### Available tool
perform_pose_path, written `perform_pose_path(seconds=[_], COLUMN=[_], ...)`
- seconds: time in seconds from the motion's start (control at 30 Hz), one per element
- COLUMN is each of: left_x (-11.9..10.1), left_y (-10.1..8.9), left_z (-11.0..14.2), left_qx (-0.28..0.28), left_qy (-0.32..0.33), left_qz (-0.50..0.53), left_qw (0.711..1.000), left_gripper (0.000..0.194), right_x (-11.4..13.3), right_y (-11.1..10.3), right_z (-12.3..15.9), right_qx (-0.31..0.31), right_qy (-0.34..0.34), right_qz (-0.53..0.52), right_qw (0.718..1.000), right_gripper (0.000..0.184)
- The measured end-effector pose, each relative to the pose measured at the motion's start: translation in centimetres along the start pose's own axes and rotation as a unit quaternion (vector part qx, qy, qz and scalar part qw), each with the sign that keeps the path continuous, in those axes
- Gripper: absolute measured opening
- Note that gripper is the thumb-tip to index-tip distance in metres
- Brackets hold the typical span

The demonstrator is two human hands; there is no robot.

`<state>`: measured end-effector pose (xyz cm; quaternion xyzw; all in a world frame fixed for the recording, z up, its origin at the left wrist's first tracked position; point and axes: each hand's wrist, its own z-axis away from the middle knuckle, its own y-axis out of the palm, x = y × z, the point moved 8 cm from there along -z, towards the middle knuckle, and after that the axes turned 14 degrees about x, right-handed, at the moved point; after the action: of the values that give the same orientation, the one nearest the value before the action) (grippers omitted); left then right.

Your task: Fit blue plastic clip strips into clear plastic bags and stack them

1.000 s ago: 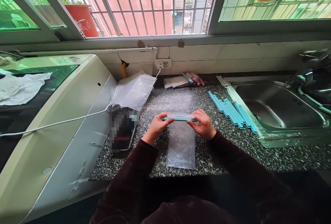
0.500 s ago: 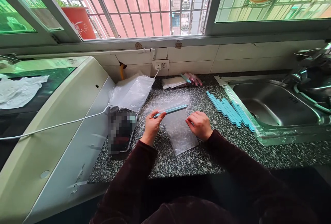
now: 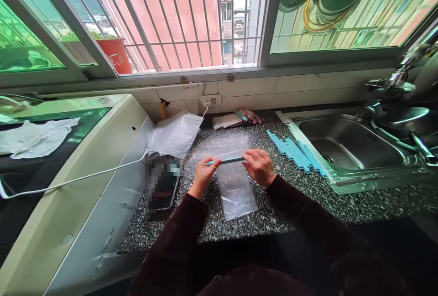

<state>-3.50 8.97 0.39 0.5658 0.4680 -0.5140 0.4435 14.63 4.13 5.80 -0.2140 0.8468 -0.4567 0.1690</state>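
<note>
A slim blue bag sealing clip (image 3: 231,160) is stretched level between my two hands. My left hand (image 3: 203,175) pinches its left end between thumb and fingers. At the other end, the fingertips of my right hand (image 3: 259,167) are closed on it. A clear plastic bag (image 3: 237,191) lies below and behind the clip on the speckled counter; whether the clip grips the bag I cannot tell. Several more blue clips (image 3: 296,152) lie in a row to the right, beside the sink.
A phone-like dark device (image 3: 162,185) lies left of my hands. Behind it rests a stack of clear bags (image 3: 179,132). Pink clips (image 3: 252,116) sit at the back near the wall. The steel sink (image 3: 359,161) is at right, a white cable (image 3: 102,173) at left.
My right hand has closed on the clip's free right end. The clip has gone from slanting upward to nearly level. The camera view has tilted up slightly.
</note>
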Motion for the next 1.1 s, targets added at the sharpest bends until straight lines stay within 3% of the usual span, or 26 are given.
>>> perform_pose_path(seconds=[0.2, 0.33, 0.47, 0.63, 0.73, 0.83, 1.1], left_x=[-0.2, -0.6, 0.3, 0.9, 1.0, 0.9, -0.5], left_y=[0.2, 1.6, 3.8, 5.4, 5.3, 4.6, 2.8], left_z=[-0.3, -0.6, -0.7, -1.6, -2.9, -4.6, -10.6], left_qx=[0.035, 0.096, 0.179, 0.241, 0.234, 0.199, 0.063], left_qy=[-0.033, -0.082, -0.174, -0.208, -0.235, -0.246, -0.154], left_qz=[0.023, 0.078, 0.049, -0.016, -0.034, -0.042, -0.025], left_qw=[0.999, 0.989, 0.967, 0.948, 0.943, 0.948, 0.986], left_gripper=[0.044, 0.047, 0.043, 0.031, 0.025, 0.020, 0.023], right_x=[1.0, 0.6, -1.5, -5.5, -8.0, -9.8, -14.6], right_y=[-0.5, -1.2, -1.5, -0.7, 0.2, 0.7, 3.2], right_z=[-0.4, -1.5, -3.1, -4.8, -5.6, -6.5, -8.9], right_qx=[-0.016, -0.003, 0.031, 0.116, 0.176, 0.193, 0.211], right_qy=[-0.071, -0.087, -0.050, 0.034, 0.092, 0.125, 0.224], right_qz=[0.030, 0.073, 0.102, 0.106, 0.092, 0.087, 0.062], right_qw=[0.997, 0.994, 0.993, 0.987, 0.976, 0.969, 0.950], right_gripper=[0.015, 0.016, 0.017, 0.021, 0.024, 0.025, 0.026])
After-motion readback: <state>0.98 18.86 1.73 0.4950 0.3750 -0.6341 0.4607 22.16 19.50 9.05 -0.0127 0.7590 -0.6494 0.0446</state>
